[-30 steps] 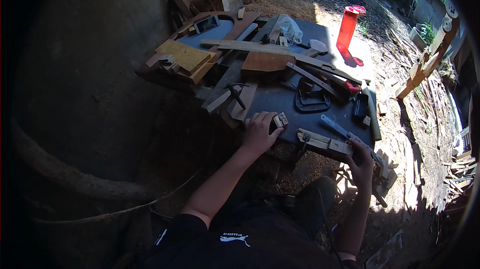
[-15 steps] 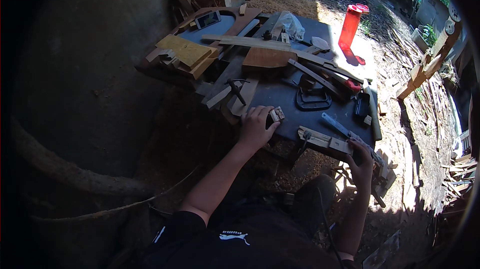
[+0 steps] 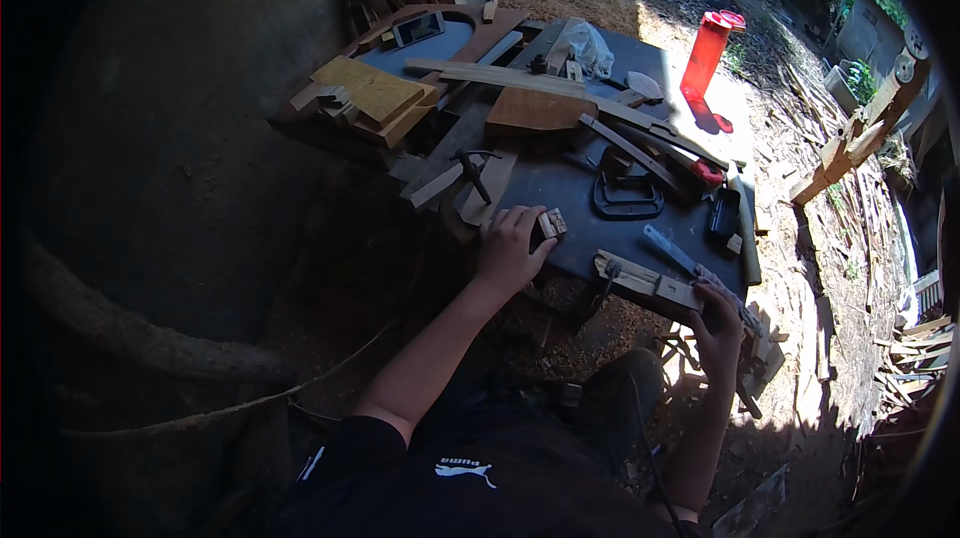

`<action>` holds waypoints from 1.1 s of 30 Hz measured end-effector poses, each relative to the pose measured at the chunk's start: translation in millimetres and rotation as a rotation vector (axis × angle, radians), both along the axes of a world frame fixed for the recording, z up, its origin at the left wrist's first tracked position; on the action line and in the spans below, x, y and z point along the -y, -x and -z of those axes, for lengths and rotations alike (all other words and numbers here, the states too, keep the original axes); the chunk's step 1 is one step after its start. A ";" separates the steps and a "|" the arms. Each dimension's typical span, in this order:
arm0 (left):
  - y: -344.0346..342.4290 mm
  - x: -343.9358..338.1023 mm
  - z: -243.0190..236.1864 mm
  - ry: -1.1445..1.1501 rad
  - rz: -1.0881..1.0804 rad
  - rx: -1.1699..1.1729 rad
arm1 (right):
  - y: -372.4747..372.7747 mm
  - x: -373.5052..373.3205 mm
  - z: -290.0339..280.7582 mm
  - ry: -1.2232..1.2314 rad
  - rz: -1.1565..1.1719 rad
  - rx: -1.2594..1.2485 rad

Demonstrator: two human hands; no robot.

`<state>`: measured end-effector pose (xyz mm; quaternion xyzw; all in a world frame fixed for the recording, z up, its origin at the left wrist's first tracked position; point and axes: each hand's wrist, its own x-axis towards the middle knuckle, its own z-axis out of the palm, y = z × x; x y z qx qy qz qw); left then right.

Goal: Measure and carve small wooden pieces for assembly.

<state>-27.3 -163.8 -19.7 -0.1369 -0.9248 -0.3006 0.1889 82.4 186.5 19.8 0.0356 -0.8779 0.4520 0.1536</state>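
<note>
My left hand [image 3: 508, 244] is closed around a small wooden block [image 3: 552, 224] at the table's near edge. The block's pale end, with dark marks, shows beyond my fingers; its rest is hidden by them. At the front right corner my right hand [image 3: 718, 320] grips the right end of a light wooden piece [image 3: 640, 277] with a square raised part. A clamp [image 3: 604, 290] holds this piece's left end at the table edge. A blue-handled tool [image 3: 670, 249] lies just behind it, pointing toward my right hand.
On the dark table [image 3: 560, 178] lie a C-clamp [image 3: 627, 200], a hammer-like tool [image 3: 474, 176], a brown wooden block [image 3: 535, 110], a long batten [image 3: 500, 76] and a yellow board [image 3: 370, 93]. A red bottle [image 3: 706, 53] stands at the far right. A phone [image 3: 418, 29] leans at the back left.
Both hands keep their holds in nearly the same places. The view has shifted slightly.
</note>
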 end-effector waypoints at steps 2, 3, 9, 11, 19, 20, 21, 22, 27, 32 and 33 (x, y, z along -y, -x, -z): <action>-0.5 -0.1 -0.2 0.002 -0.007 -0.003 | -0.1 -0.4 0.6 -0.004 -0.004 -0.006; -0.9 0.0 -0.5 -0.003 -0.009 -0.003 | -0.4 0.9 -1.3 -0.005 -0.004 -0.004; -0.6 2.1 0.5 -0.017 -0.009 0.022 | 0.4 -1.9 3.5 0.015 -0.005 0.005; -1.2 3.1 1.5 -0.020 -0.010 0.029 | 1.0 -2.9 6.5 0.014 -0.004 0.004; -2.7 5.0 0.5 0.038 0.002 0.008 | 0.3 -0.4 4.5 0.038 -0.007 0.021; -2.8 5.0 0.8 0.037 0.000 0.008 | 0.6 -0.3 4.7 0.038 -0.009 0.021; -3.0 4.9 1.2 0.038 -0.003 0.010 | 0.7 -0.1 5.3 0.043 -0.012 0.017; -3.2 5.0 1.5 0.040 -0.005 0.011 | 0.9 0.0 6.0 0.049 -0.014 0.013; -4.2 4.0 2.5 0.046 -0.016 0.001 | 1.2 -1.6 7.4 0.013 -0.013 0.004; -5.4 2.4 0.8 0.058 -0.032 0.007 | 1.2 1.1 5.7 0.024 -0.007 0.003; -6.0 2.0 0.4 0.058 -0.036 0.001 | 1.3 1.4 5.2 0.010 -0.004 0.003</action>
